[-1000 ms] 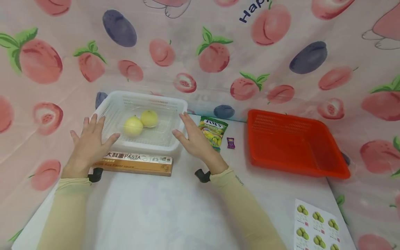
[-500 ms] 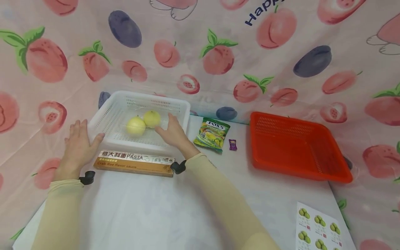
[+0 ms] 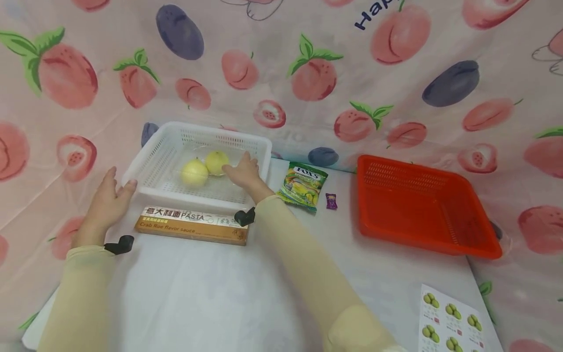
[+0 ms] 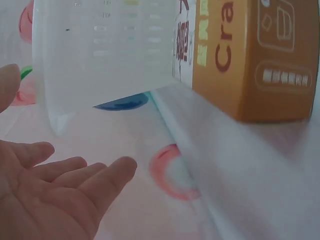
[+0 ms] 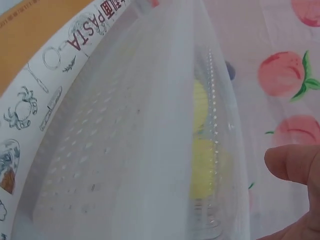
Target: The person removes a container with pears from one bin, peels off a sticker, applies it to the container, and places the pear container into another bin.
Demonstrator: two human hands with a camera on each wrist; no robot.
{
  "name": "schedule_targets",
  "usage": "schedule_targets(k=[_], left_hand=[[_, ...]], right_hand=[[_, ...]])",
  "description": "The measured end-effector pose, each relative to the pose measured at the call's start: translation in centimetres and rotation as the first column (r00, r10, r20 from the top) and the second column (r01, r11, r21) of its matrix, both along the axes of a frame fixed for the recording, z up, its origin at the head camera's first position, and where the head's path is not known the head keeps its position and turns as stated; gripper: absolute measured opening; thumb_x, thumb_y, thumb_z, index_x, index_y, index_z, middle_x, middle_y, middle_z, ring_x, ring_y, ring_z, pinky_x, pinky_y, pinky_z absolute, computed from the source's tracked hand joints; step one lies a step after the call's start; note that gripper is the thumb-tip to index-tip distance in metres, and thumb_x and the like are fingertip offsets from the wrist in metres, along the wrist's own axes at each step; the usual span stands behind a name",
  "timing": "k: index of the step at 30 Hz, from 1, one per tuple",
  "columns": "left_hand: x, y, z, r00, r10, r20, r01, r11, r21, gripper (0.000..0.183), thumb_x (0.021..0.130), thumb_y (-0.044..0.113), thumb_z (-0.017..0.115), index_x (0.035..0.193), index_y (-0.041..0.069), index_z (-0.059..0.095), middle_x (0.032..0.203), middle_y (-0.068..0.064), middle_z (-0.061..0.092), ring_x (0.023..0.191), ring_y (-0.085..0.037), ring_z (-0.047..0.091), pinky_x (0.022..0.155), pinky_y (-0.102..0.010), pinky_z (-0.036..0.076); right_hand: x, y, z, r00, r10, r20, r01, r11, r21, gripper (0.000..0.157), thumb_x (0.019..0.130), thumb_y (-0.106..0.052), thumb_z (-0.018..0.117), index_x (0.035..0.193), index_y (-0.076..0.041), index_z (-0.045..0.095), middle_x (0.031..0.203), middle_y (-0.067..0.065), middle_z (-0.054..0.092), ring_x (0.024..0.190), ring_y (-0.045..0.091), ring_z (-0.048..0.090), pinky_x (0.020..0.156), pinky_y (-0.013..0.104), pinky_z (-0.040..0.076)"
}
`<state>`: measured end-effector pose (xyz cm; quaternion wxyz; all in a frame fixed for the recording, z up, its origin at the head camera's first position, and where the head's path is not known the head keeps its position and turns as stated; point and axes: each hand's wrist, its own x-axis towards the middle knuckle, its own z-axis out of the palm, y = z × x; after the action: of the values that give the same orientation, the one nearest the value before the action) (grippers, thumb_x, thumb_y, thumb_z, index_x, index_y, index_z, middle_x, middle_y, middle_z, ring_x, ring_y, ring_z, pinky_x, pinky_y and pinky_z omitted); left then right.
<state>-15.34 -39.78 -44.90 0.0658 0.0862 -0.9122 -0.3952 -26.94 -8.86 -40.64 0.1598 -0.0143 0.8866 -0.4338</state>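
Inside the white plastic basket [image 3: 149,188], two round yellow-green fruits [image 3: 195,173] sit in a clear plastic container [image 3: 239,151]. My right hand [image 3: 245,173] hovers over the basket's right part, beside the container, thumb apart from the fingers. Its thumb [image 5: 290,162] shows above the basket rim in the right wrist view, with nothing against it. Just outside the basket's left side is my left hand [image 3: 105,203], palm turned inward and fingers extended. The left wrist view shows those fingers [image 4: 100,190] apart from the basket wall [image 4: 110,55].
A pasta box [image 3: 193,230] lies along the basket's front. To the right are a green Fox's candy bag [image 3: 303,187], a small purple wrapped candy [image 3: 331,201] and a red basket [image 3: 422,210]. A sheet with fruit pictures [image 3: 450,322] lies at the front right.
My right hand has moved left from the basket's right rim to over its inside. My left hand has drawn back slightly to the left and down. The basket and fruits stay put.
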Motion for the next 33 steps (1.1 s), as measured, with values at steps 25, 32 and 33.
schedule_targets(k=[25,32,33], left_hand=[[-1.5,0.4,-0.5,0.996,-0.086,0.036,0.027,0.636,0.771,0.074,0.099,0.022,0.057,0.157,0.020,0.011,0.150,-0.019,0.019,0.113,-0.016,0.053,0.086,-0.036,0.051],[-1.4,0.3,-0.7,0.998,-0.067,0.019,0.021,0.560,0.828,0.074,0.098,0.019,0.060,0.157,0.021,0.015,0.151,-0.016,0.019,0.121,-0.021,0.048,0.084,-0.032,0.053],[-1.3,0.3,-0.7,0.998,-0.063,0.021,0.018,0.556,0.831,0.074,0.098,0.019,0.060,0.157,0.021,0.015,0.151,-0.016,0.019,0.122,-0.021,0.047,0.084,-0.032,0.053]], right_hand=[[-2.6,-0.9,-2.1,0.955,-0.191,0.227,0.232,0.957,-0.171,0.081,0.096,-0.019,0.059,0.157,-0.013,0.006,0.152,0.018,0.028,0.131,0.031,0.041,0.090,0.043,0.052],[-2.0,-0.9,-1.8,0.965,-0.194,0.176,0.239,0.927,-0.288,0.070,0.098,-0.009,0.054,0.157,-0.015,0.015,0.155,0.011,0.030,0.124,0.028,0.048,0.082,0.044,0.055],[-1.8,-0.9,-1.7,0.967,-0.187,0.171,0.229,0.934,-0.276,0.070,0.099,-0.010,0.054,0.157,-0.015,0.015,0.156,0.011,0.029,0.122,0.026,0.049,0.080,0.043,0.056]])
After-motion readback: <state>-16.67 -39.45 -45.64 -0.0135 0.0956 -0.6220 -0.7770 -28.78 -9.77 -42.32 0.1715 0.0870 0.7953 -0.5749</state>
